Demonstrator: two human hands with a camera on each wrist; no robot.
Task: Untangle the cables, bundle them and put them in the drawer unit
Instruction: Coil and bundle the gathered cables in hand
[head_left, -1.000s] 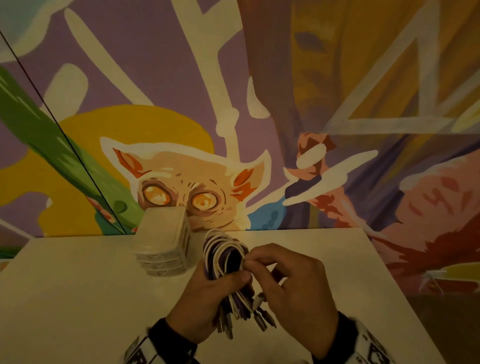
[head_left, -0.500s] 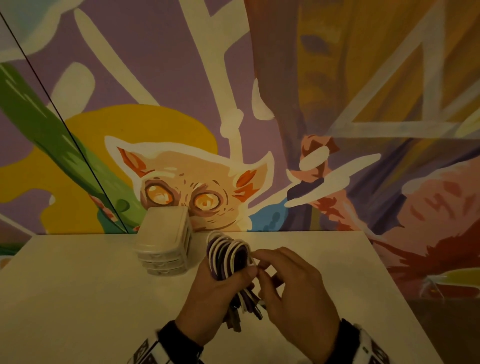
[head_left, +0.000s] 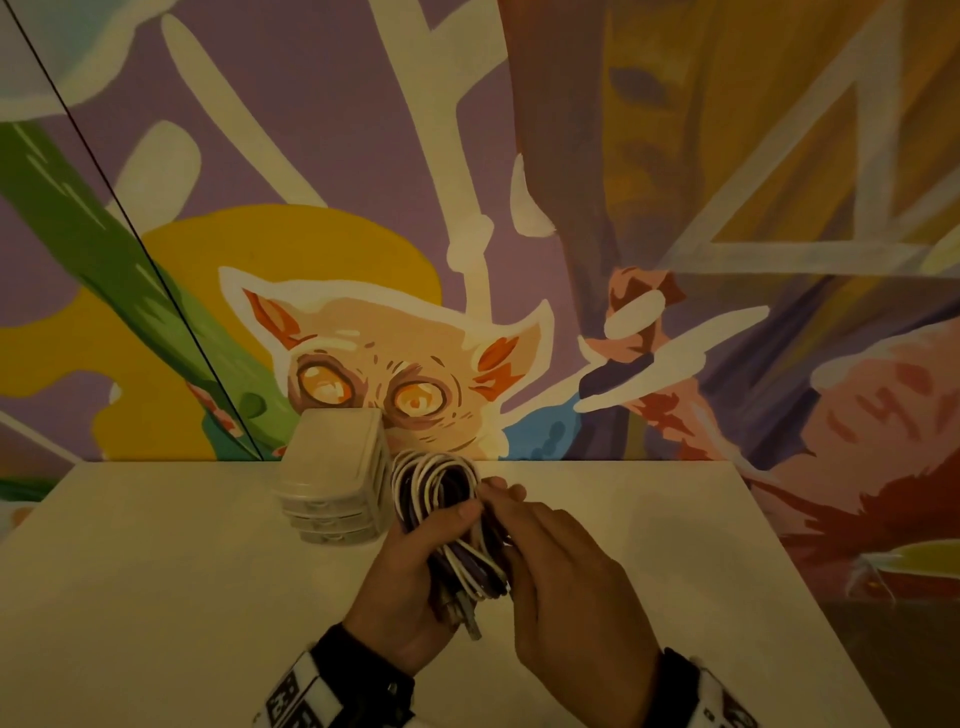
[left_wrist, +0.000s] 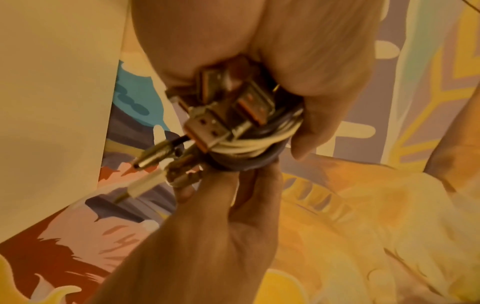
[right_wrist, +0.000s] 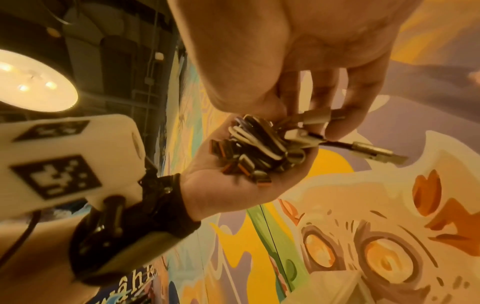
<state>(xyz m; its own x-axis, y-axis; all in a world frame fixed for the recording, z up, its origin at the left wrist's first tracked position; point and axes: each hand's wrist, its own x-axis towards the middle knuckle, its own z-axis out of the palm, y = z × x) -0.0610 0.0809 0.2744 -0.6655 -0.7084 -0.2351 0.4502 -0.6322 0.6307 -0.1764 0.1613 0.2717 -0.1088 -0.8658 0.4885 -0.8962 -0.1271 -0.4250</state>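
- The left hand (head_left: 410, 571) grips the cables (head_left: 441, 499), a looped white and purple bundle held above the table (head_left: 156, 571), thumb across its front.
- The right hand (head_left: 566, 566) pinches the bundle's right side; plugs (left_wrist: 207, 127) hang below.
- The drawer unit (head_left: 332, 478) stands just left of the bundle, before the mural (head_left: 363, 353).

Both hands up close together, left hand (head_left: 415, 566) curled tight around the cable bundle (head_left: 441, 499), right hand (head_left: 566, 571) fingers pinching its side.
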